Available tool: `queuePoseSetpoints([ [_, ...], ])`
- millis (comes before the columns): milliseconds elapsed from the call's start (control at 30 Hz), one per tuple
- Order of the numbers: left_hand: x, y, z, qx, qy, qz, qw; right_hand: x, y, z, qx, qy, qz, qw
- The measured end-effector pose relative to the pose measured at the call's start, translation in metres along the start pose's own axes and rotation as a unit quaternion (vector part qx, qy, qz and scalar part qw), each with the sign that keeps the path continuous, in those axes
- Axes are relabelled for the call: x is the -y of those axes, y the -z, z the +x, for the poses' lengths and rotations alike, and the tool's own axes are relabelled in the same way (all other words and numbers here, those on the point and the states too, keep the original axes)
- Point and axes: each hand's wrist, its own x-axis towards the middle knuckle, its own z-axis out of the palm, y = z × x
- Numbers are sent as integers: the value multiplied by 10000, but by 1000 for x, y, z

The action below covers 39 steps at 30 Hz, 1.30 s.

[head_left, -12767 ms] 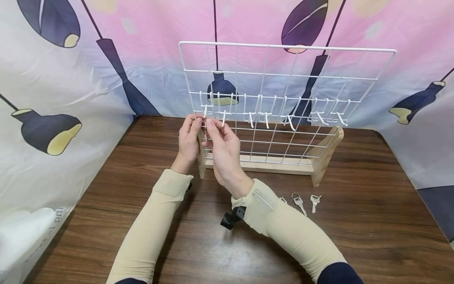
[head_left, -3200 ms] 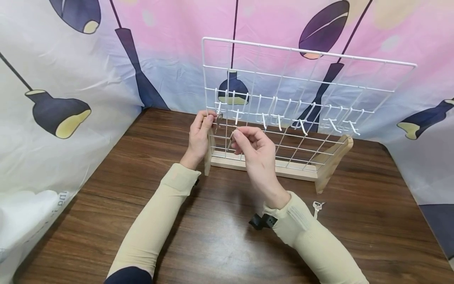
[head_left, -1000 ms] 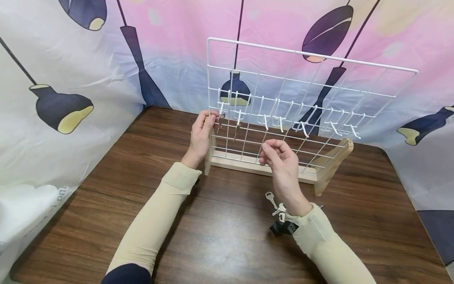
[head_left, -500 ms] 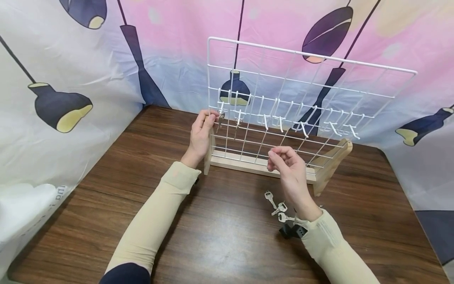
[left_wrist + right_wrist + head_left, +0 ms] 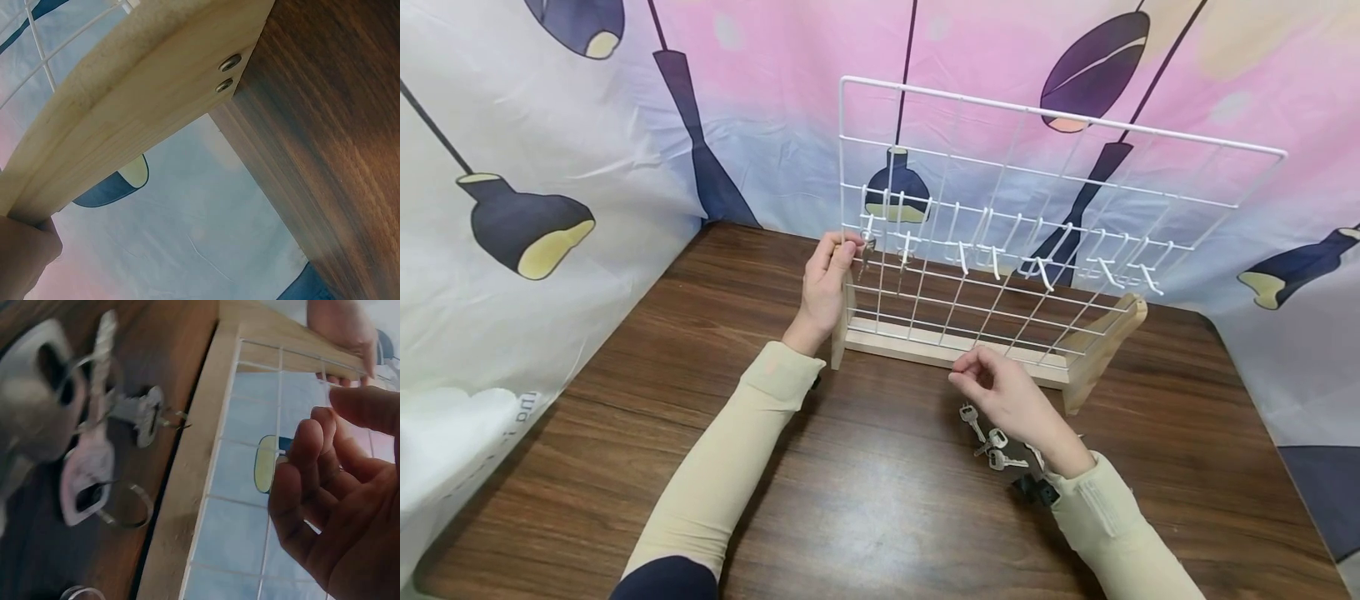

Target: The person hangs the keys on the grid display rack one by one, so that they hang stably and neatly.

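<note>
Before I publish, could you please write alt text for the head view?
A left hand grips a white wire rack where keys hang from two hooks; the empty right hand hovers near loose keys on a table.

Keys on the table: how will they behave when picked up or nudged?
Keys probably stiff: they look like metal. Rings may swing, looped loosely through them. Flat bodies on the table should slide rather than roll.

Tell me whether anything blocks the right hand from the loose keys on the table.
Nothing visible does. In the head view the right hand hovers close to the loose keys, with no object in between, though its wrist partly hides some. The left hand grips the left end of the wire rack, well aside.
</note>
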Motion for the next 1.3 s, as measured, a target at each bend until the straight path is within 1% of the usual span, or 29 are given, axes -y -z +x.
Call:
queuePoseSetpoints([
  [33, 4, 1, 0, -11, -35, 12, 10000, -1, -1, 0, 76, -21, -179, 9998],
  [167, 3, 0, 1, -40, -26, 20, 10000, -4, -2, -1, 321, -157, -899, 9953],
  [233, 3, 0, 1, -52, 0, 28, 10000, -6, -3, -2, 405, -250, -1391, 9891],
  [367, 2, 0, 1, -37, 44, -17, 10000, -8, -6, -4, 523, -518, -2232, 9720],
  [500, 0, 0, 2, 19, 56, -42, 10000, -10, -7, -5, 640, -753, -2650, 9592],
  [567, -5, -1, 1, 30, 80, -9, 10000, -11, -7, -6, 719, -819, -2757, 9550],
  [667, -16, -3, -1, 32, 123, 22, 9999, -13, -8, -6, 806, -824, -2836, 9520],
  [733, -24, -5, -2, 42, 141, 26, 9999, -13, -8, -7, 830, -796, -2825, 9523],
  [800, -28, -6, -2, 59, 132, 6, 9999, -13, -9, -7, 833, -757, -2780, 9540],
  [967, -29, -6, -3, 69, 73, -13, 9999, -13, -10, -9, 847, -666, -2671, 9576],
  [1167, -27, -5, -3, 89, 43, 51, 9999, -15, -10, -10, 831, -531, -2738, 9567],
  [1233, -26, -5, -2, 82, 54, 48, 9999, -15, -9, -10, 812, -508, -2780, 9558],
  [1300, -20, -4, -1, 70, 71, 37, 9999, -15, -9, -10, 807, -491, -2805, 9552],
])
